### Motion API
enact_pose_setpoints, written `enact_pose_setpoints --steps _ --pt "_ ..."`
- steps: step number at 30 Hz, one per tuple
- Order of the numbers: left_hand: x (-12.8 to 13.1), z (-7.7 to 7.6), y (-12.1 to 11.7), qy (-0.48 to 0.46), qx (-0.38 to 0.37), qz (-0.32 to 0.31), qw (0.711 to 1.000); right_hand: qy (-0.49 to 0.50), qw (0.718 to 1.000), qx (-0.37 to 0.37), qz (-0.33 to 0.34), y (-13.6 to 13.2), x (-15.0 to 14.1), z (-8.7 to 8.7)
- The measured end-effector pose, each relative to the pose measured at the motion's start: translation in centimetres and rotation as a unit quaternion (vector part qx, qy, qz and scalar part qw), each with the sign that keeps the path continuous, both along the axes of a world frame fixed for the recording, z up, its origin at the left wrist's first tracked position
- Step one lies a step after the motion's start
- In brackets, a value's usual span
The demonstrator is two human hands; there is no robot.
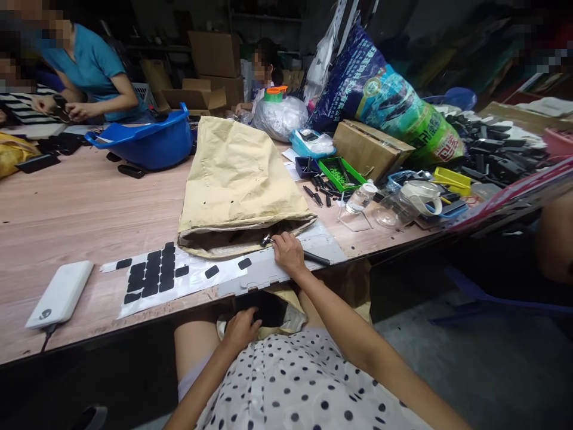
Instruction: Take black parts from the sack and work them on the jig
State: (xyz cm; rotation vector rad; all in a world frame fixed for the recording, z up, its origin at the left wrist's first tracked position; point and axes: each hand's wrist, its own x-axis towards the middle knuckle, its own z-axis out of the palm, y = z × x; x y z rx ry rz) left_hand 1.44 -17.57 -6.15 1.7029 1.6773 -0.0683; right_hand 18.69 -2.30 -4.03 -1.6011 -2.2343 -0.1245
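My right hand (287, 252) rests at the table's front edge, closed around a black-handled tool (317, 258). The tool's shiny metal head sticks out left of my fingers; its exact kind is unclear. Just beyond lies a large yellowish sack (242, 173), its dark mouth facing me. Under the tool is a grey sheet (262, 269). My left hand (242, 329) is low over my lap with loosely bent fingers slightly apart. It lies beside the dark opening of a second yellowish bag (290, 310) on my lap. Nothing shows in its fingers, though the fingertips are partly hard to make out.
Black pads (152, 272) lie on a white sheet, near a white power bank (60, 294). A blue basin (143, 140) stands behind. Rightward are a green tray (342, 173), a bottle (360, 197), a clear jug (394, 209) and a big printed sack (385, 95). Co-workers sit beyond.
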Motion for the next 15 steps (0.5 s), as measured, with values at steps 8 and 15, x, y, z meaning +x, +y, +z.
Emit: enact_pose_setpoints --steps 8,15 --pt "-1.6 6.2 6.5 -0.169 0.209 0.055 0.961 -0.005 1.000 0.003 0.000 -0.1 -0.1 0.0" --pt "-2.6 7.4 16.1 0.053 0.324 0.211 0.921 -0.001 1.000 0.004 0.002 -0.1 -0.2 0.0"
